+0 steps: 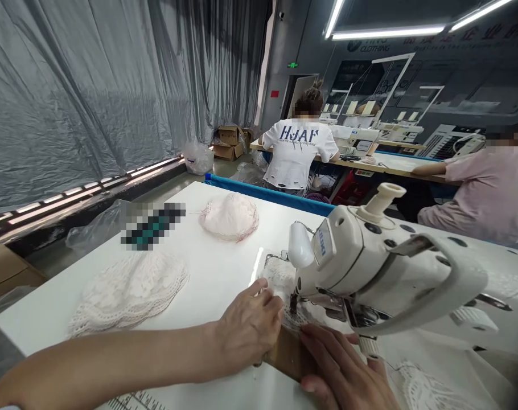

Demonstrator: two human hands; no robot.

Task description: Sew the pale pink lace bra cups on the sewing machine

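White lace fabric (280,272) lies beneath the needle area of a white sewing machine (344,245). My left hand (253,322) is closed just left of the presser foot (293,303), its fingers curled at the edge of the lace; what they grip is hidden. A small metal tip shows below that hand. My right hand (344,364) lies with fingers stretched out, in front of the needle area. A flat brown piece (290,356) sits between both hands, partly covered by the right fingers.
On the white table (216,273) lie a lace piece (131,290) and a pale pink cup-shaped piece (230,217). More lace (425,384) is at the lower right. A blurred dark object (153,226) lies farther back. Two people sit at machines beyond.
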